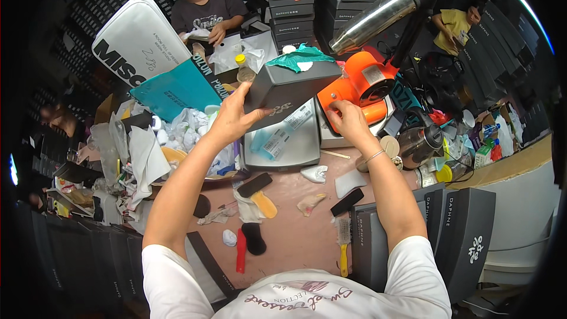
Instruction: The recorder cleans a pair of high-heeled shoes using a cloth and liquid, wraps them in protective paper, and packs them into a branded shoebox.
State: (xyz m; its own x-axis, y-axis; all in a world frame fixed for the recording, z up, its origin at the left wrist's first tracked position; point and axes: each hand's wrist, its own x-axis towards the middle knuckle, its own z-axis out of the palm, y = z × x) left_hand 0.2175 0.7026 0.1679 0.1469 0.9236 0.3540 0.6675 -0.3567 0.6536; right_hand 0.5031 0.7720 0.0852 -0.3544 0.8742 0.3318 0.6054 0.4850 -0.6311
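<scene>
While the left hand (237, 115) pinched the box (298, 88) above the tray (309, 149), the right hand (350, 121), its hold impossible to tell, curled right of the tray, where the orange machine (358, 67) stood.

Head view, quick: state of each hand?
Left hand: closed on the dark gray box.
Right hand: fingers bent, by the orange machine; grip cannot be told.
</scene>
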